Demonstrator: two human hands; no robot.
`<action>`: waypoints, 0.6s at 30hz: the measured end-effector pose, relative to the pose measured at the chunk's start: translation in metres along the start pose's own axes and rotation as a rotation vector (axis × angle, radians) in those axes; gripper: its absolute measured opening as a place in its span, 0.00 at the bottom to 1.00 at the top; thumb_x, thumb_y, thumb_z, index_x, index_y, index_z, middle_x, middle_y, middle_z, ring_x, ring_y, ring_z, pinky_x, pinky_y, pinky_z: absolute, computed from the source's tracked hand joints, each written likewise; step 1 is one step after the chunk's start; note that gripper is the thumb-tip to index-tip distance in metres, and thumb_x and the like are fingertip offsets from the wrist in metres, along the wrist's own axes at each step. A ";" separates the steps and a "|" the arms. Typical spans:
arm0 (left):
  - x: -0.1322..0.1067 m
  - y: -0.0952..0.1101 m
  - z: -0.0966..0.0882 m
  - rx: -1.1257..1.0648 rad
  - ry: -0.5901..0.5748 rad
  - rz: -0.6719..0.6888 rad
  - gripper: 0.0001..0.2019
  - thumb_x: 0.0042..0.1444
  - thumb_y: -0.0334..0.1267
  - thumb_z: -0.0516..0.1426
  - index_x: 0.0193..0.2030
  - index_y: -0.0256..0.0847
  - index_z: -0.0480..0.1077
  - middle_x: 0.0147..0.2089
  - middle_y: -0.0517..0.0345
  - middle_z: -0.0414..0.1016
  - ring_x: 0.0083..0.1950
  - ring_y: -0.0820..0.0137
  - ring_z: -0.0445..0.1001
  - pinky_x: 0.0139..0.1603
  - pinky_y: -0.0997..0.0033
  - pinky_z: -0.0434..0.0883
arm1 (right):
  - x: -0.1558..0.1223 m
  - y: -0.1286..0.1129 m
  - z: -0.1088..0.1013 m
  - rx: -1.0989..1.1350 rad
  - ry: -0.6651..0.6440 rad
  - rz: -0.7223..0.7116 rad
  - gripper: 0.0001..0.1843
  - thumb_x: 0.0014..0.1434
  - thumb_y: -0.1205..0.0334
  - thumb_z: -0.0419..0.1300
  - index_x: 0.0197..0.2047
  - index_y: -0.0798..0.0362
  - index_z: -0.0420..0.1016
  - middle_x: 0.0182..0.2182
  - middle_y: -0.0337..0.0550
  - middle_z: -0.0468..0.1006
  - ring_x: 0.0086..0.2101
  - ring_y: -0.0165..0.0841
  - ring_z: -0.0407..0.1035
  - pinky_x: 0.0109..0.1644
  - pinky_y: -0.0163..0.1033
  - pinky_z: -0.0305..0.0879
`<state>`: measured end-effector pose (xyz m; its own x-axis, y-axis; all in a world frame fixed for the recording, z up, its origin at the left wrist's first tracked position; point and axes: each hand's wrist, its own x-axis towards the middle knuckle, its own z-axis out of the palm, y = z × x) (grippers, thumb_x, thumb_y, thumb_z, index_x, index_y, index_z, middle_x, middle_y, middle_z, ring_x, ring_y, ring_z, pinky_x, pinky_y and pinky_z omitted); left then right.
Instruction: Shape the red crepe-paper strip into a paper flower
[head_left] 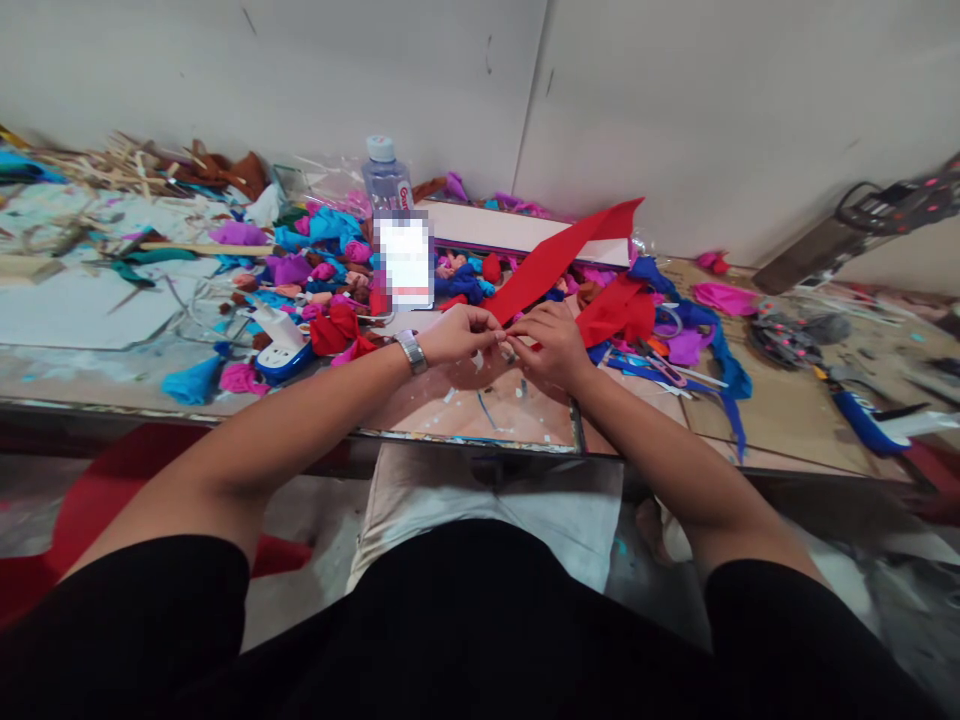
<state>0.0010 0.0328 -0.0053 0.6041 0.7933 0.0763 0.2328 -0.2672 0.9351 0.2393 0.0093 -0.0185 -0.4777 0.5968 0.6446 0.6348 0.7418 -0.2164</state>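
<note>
My left hand (pixel 469 335), with a watch (pixel 410 351) on its wrist, is closed in a pinch above the front of the table. My right hand (pixel 551 340) is also closed, and its fingertips meet those of the left. What they pinch is too small to make out. A long red strip (pixel 555 255) of cloth or crepe paper slants from the upper right down to just behind the fingertips. More red material (pixel 619 310) lies just beyond my right hand. A phone (pixel 406 262), its screen lit and blurred, stands upright beyond my left hand.
Crumpled coloured pieces (pixel 322 270) cover the table's middle. A bottle (pixel 387 180) stands behind the phone. A power strip (pixel 283 358) with a white plug lies to the left. Pink scissors (pixel 667 372) lie right of my hands; blue-handled pliers (pixel 862 415) rest farther right.
</note>
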 end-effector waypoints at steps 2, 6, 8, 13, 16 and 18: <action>0.001 -0.001 0.000 0.038 0.023 0.066 0.26 0.61 0.61 0.68 0.37 0.34 0.78 0.30 0.53 0.83 0.27 0.76 0.75 0.31 0.77 0.71 | 0.000 -0.001 0.000 0.012 0.001 0.017 0.12 0.73 0.50 0.65 0.42 0.45 0.87 0.41 0.46 0.89 0.48 0.46 0.76 0.56 0.55 0.66; 0.002 -0.007 0.001 0.159 0.081 0.146 0.23 0.62 0.59 0.66 0.37 0.35 0.79 0.32 0.54 0.83 0.32 0.73 0.79 0.36 0.75 0.73 | -0.001 0.000 0.002 0.018 0.030 0.007 0.12 0.72 0.51 0.66 0.41 0.46 0.87 0.40 0.46 0.89 0.46 0.45 0.76 0.55 0.53 0.67; 0.003 -0.010 0.001 0.190 0.095 0.146 0.22 0.64 0.57 0.65 0.37 0.36 0.79 0.32 0.54 0.83 0.32 0.72 0.79 0.35 0.74 0.73 | -0.002 0.002 0.003 0.009 0.042 -0.014 0.11 0.71 0.51 0.67 0.41 0.46 0.87 0.39 0.45 0.89 0.46 0.44 0.75 0.54 0.53 0.67; 0.002 -0.010 0.001 0.206 0.095 0.164 0.20 0.66 0.55 0.63 0.38 0.36 0.79 0.32 0.54 0.83 0.33 0.72 0.80 0.36 0.73 0.73 | -0.001 0.002 0.002 -0.004 0.050 -0.022 0.11 0.71 0.51 0.67 0.41 0.46 0.87 0.39 0.45 0.89 0.45 0.43 0.75 0.54 0.52 0.68; 0.003 -0.011 0.001 0.183 0.081 0.153 0.21 0.65 0.56 0.63 0.38 0.36 0.78 0.33 0.54 0.82 0.33 0.72 0.80 0.37 0.73 0.73 | -0.001 0.000 0.002 -0.002 0.064 -0.029 0.11 0.71 0.50 0.67 0.40 0.46 0.87 0.38 0.44 0.89 0.44 0.43 0.76 0.53 0.52 0.68; 0.004 -0.013 0.001 0.157 0.060 0.138 0.22 0.64 0.58 0.64 0.38 0.36 0.78 0.32 0.54 0.82 0.33 0.72 0.80 0.37 0.73 0.73 | -0.001 0.000 0.002 -0.001 0.060 -0.021 0.11 0.72 0.51 0.67 0.40 0.46 0.87 0.38 0.44 0.89 0.45 0.43 0.76 0.54 0.52 0.67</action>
<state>0.0008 0.0388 -0.0171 0.5932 0.7730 0.2248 0.2693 -0.4538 0.8494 0.2384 0.0090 -0.0212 -0.4538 0.5614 0.6921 0.6254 0.7539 -0.2015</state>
